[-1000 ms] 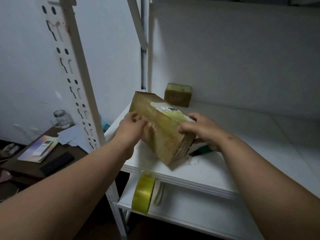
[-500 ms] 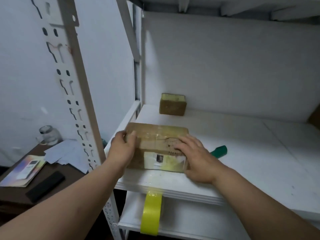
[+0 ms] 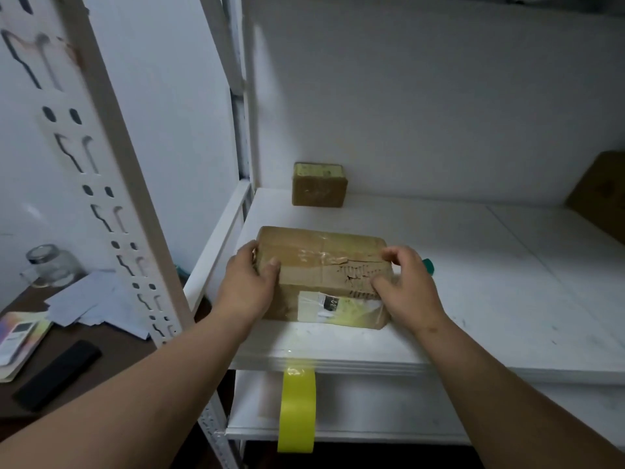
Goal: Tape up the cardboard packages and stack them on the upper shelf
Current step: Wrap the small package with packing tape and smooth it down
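Across the whole right side you've got the white shelf (image 3: 507, 282), with a slotted white upright post (image 3: 111, 184) standing at its near left corner. Sitting flat near the front edge of that shelf is the cardboard package (image 3: 321, 265), brown, glossy with clear tape, torn a bit on top and with a white and yellow label on its near face.

Your left hand (image 3: 248, 286) grips the package's left end, fingers curled round the far corner and thumb lying on the top. Your right hand (image 3: 406, 289) is at the right end, fingers bent and slightly spread around the corner; can't tell if they're actually clamping it or just touching.

Far back against the wall sits a smaller taped box (image 3: 319, 184), well apart from yours. Another cardboard box (image 3: 602, 194) pokes in at the far right edge. A strip of yellow tape (image 3: 297, 409) hangs down from the shelf's front edge, right below the package. Something green (image 3: 429, 265) peeks out just behind your right hand, mostly hidden.

Off to the left there's a dark table (image 3: 111, 346) with loose papers (image 3: 91, 302), a glass jar (image 3: 47, 265), a colourful booklet (image 3: 20, 340) and a black flat thing (image 3: 57, 374).
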Tool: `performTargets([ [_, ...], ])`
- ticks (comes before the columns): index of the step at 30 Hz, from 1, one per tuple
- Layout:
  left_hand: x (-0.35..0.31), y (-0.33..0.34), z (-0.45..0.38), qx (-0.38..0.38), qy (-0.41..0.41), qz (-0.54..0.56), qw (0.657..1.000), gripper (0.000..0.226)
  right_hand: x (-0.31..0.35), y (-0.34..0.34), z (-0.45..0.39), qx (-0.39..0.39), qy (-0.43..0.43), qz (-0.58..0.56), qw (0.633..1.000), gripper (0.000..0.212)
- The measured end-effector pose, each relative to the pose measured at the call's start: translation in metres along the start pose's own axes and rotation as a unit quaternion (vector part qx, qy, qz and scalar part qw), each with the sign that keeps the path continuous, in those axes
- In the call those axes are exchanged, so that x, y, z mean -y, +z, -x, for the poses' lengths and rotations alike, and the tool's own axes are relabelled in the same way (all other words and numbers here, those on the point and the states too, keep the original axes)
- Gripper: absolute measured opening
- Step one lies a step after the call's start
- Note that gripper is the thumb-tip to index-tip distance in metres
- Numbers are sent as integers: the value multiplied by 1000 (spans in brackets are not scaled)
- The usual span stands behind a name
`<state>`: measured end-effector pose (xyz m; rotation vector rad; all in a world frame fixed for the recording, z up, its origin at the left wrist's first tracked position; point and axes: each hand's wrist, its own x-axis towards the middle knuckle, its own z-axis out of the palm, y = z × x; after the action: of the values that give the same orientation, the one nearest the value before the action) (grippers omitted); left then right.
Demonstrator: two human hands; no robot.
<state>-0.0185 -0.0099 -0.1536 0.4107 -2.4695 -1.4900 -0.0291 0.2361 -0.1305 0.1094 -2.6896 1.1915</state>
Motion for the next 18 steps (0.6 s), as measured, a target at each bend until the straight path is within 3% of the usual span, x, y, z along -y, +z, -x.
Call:
performTargets([
  [2,-4,3,2,-17,-17,23,999,61,1,0,2,-48,4,12,999,35],
  [5,2,-1,9,-125,-46,43,990,50,8,5,19,-151,-71,32,986,13],
  [6,5,-4,14,-149,-50,32,987,42,11,8,29,-145,-79,2,986,7],
  [9,9,-7,39,-130,-35,-13,991,25,14,22,64,-25,-28,-47,998,38],
  [11,13,-6,59,-101,-11,-72,992,24,13,33,80,135,28,24,990,49],
  [13,20,-2,76,-79,-11,-116,990,26,12,45,93,317,127,28,940,59],
  [14,24,1,83,-63,-20,-133,989,25,11,53,99,373,189,-28,908,56],
  [16,30,6,91,-16,-43,-165,985,19,8,71,108,388,307,-200,846,37],
  [18,29,9,94,26,-63,-170,983,19,4,92,111,326,392,-331,794,34],
])
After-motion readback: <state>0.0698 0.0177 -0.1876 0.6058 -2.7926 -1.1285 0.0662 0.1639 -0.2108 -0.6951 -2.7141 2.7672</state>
